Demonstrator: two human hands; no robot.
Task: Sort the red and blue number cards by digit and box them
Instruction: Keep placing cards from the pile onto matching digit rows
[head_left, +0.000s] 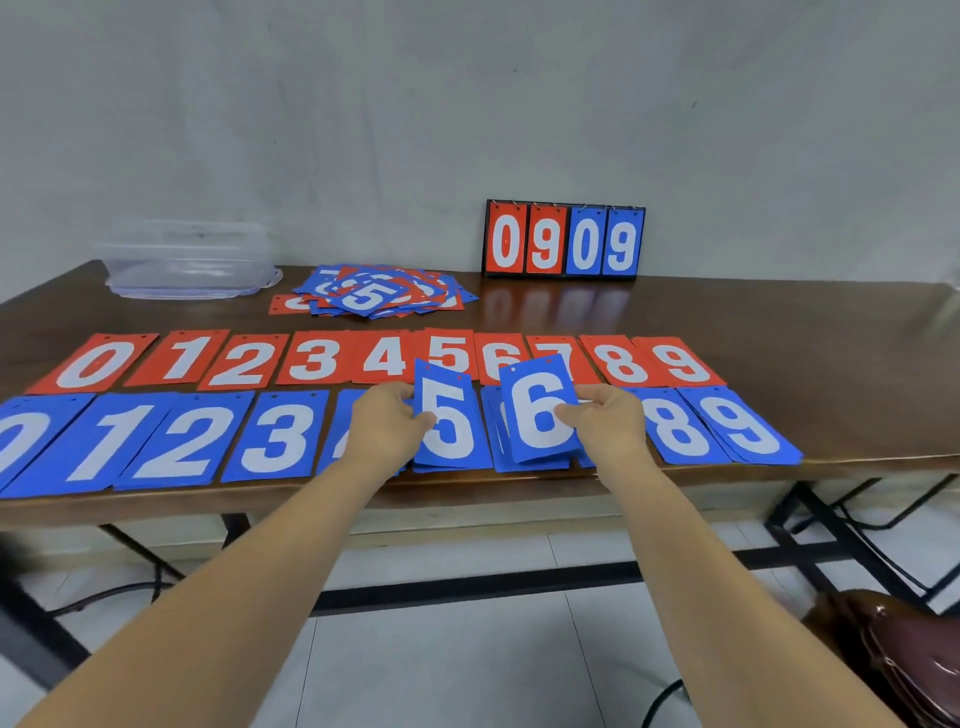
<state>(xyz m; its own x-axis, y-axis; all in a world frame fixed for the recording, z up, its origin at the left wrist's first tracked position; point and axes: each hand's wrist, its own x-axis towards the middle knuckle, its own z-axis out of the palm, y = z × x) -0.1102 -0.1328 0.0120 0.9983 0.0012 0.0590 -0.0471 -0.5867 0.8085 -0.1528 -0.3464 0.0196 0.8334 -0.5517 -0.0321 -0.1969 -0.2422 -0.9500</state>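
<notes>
**A:** Biggest first, go.
**B:** Glossy dark brown wooden counter (779, 322), spans the frame.

**A:** Cards on it?
**B:** Along the front edge, a row of blue number cards (182, 441), white digits 0 to 9 running left to right, with some spots stacked. Just behind it, a row of red number cards (244, 361), also 0 to 9, with edges overlapping around 5 to 7.

**A:** Box?
**B:** Clear plastic storage box (189, 260), back left by the wall. Too blurry to tell what's inside. Back right, a black-framed flip scoreboard (565, 240) stands upright and reads 0 9 in red, 0 9 in blue. Between them lies a loose pile of mixed red and blue cards (371, 291), with a blue 5 on top.

**A:** Hands?
**B:** Left hand (387, 421) pinches the blue 5 card (447, 415) by its left edge, thumb on the face, and holds it tilted above the blue 5 stack. Right hand (608, 421) pinches the blue 6 card (540, 410) by its right edge, raised over the blue 6 stack. The fingers (566, 413) of both hands are clamped on their cards.
</notes>
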